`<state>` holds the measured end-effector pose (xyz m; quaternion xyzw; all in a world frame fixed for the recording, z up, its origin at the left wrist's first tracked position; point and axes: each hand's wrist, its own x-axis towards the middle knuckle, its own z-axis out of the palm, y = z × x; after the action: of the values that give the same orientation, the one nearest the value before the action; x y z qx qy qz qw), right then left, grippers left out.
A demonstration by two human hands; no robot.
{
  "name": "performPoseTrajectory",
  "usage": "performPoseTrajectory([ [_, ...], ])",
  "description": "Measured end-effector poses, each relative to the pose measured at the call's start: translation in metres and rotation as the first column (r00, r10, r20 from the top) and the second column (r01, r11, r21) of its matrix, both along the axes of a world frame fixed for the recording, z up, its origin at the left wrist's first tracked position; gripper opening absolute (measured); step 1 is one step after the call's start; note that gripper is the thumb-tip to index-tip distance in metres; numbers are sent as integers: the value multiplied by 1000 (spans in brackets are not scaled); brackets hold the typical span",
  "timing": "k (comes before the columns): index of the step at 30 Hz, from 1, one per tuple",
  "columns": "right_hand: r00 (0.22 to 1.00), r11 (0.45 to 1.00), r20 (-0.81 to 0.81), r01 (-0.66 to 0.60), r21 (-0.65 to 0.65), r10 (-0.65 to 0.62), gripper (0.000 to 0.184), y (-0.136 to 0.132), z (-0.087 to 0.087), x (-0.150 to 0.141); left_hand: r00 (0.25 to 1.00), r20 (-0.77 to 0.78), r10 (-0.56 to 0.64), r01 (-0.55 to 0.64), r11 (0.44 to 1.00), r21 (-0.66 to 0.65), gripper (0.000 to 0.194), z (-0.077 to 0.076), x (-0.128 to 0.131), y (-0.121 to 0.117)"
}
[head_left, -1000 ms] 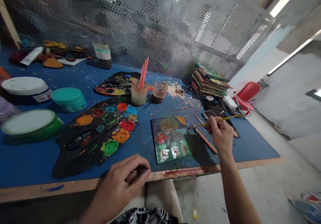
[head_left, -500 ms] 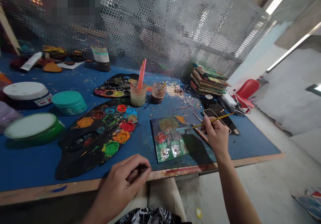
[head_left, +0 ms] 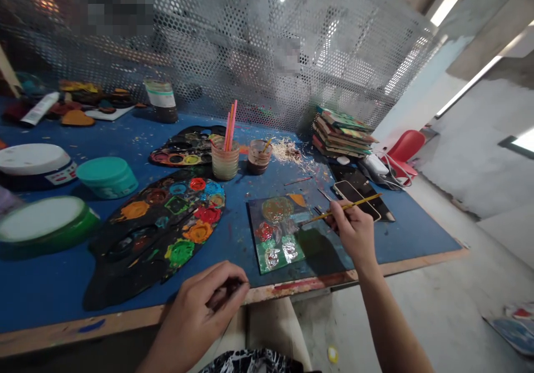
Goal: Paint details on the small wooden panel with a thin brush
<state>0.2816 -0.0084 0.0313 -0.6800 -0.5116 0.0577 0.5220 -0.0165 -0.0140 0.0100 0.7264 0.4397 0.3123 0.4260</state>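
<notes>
My right hand (head_left: 354, 229) is closed around a thin yellow paintbrush (head_left: 362, 201). The brush slants down to the left, its tip over the right part of a small painted panel (head_left: 278, 234). Whether the bristles touch the paint I cannot tell. Wet green, red and white patches shine on the panel, which lies flat near the table's front edge. My left hand (head_left: 211, 306) rests at that edge, left of the panel, fingers curled in and no object showing in them. Beyond it lies a large black palette (head_left: 125, 273) with several blobs of bright paint.
A cup with pink sticks (head_left: 225, 161) and a cup of brown water (head_left: 259, 157) stand behind the panel. Paint tubs (head_left: 107, 177) are at left. A phone (head_left: 356, 197) lies beyond my right hand, near stacked panels (head_left: 344, 133). A perforated metal screen (head_left: 233, 55) borders the back.
My right hand has shifted slightly left and down, carrying the brush tip further left over the panel. My left hand keeps its curled pose. The whole view has turned slightly.
</notes>
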Motion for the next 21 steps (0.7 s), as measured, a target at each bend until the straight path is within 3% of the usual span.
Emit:
performPoseTrajectory([
  [4, 990, 993, 87, 104, 63, -109, 39, -1, -1, -2, 1000, 6, 13, -13, 1000, 1, 22, 1, 1, 0],
  [8, 997, 999, 76, -21, 40, 18, 37, -2, 0, -7, 1000, 20, 23, -23, 1000, 4, 21, 1, 1, 0],
  [13, 986, 994, 150, 64, 83, -76, 34, -2, 1, -6, 1000, 8, 9, -9, 1000, 7, 22, -1, 0, 1],
  [17, 989, 999, 145, -37, 33, 32, 35, -2, 3, -5, 1000, 3, 1, -1, 1000, 13, 22, -2, 0, 2],
  [21, 988, 996, 134, 70, 59, -77, 36, -4, 4, -5, 1000, 0, 3, -3, 1000, 19, 20, -2, 0, 2],
])
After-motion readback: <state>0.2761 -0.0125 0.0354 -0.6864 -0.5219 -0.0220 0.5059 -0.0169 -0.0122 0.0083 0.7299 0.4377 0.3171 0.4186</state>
